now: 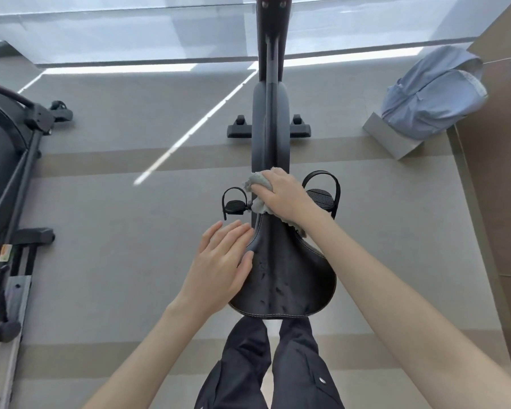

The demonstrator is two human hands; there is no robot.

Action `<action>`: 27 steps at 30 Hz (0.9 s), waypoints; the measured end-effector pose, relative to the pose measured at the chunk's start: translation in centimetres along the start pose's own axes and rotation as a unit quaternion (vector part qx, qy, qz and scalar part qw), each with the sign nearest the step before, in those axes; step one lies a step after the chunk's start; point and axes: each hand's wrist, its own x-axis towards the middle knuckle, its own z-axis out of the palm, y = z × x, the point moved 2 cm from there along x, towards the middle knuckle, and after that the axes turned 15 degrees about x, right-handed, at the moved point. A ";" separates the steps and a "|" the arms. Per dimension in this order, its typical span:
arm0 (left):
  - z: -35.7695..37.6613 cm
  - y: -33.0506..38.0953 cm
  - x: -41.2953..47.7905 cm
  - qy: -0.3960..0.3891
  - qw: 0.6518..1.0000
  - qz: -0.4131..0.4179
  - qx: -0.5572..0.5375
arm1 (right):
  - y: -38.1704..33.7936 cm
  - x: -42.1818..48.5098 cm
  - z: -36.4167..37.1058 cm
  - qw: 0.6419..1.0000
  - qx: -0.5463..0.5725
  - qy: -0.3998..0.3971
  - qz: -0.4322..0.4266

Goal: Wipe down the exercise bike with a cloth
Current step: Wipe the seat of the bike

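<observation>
I look straight down on a dark exercise bike (269, 113) whose black saddle (292, 278) shows damp streaks. My right hand (283, 194) presses a crumpled grey cloth (255, 184) onto the saddle's narrow nose. My left hand (222, 261) lies flat against the saddle's left side, fingers spread, thumb on the top surface. A black pedal with a strap sits on each side, the left pedal (233, 205) and the right pedal (322, 196). The frame runs forward to the front stabiliser bar (238, 131).
Another black exercise machine (9, 178) stands close on the left. A light blue backpack (434, 93) leans on a grey box (393, 140) at the right by a brown wall. Grey carpet surrounds the bike; a window runs along the far side. My dark trousers (278, 364) are behind the saddle.
</observation>
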 end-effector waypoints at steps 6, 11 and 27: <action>-0.2 0.7 -0.1 0.000 1.000 0.009 -0.009 | 1.6 -8.6 -0.1 0.996 0.079 -0.035 0.028; 0.4 1.7 0.3 -0.024 0.999 0.021 -0.005 | 3.7 -15.6 -1.3 0.993 -0.090 -0.074 0.007; 0.2 2.9 -0.5 -0.050 0.998 0.007 0.035 | 1.6 -2.7 -0.1 0.997 -0.015 -0.016 -0.077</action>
